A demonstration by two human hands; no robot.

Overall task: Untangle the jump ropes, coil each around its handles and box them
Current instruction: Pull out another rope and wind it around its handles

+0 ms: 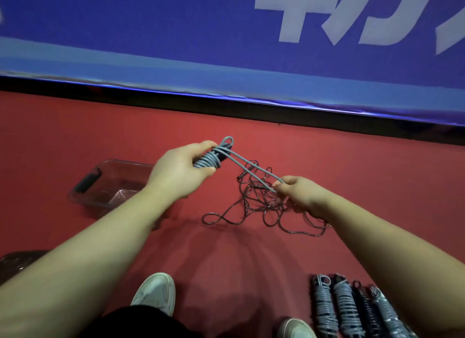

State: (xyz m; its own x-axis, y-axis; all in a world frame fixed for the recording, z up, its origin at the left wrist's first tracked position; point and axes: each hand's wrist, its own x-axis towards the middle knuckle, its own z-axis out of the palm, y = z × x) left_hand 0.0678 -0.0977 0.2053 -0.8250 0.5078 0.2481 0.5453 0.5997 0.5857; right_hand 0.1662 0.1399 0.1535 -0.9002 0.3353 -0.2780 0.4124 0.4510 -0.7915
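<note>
My left hand (180, 170) grips a pair of black handles wrapped in grey jump rope (210, 159), with a small loop sticking up above the fist. A doubled strand of that grey rope (251, 170) runs down to the right into my right hand (299, 194), which pinches its end. Beneath both hands a tangled dark jump rope (254, 204) lies spread on the red floor. A clear plastic box (110, 184) with a black handle sits on the floor to the left, partly hidden by my left forearm.
Several coiled rope bundles (349, 307) lie side by side at the bottom right. My two shoes (157, 292) show at the bottom. A blue banner wall (176, 36) closes off the far side. A dark object (17, 262) sits at the left edge.
</note>
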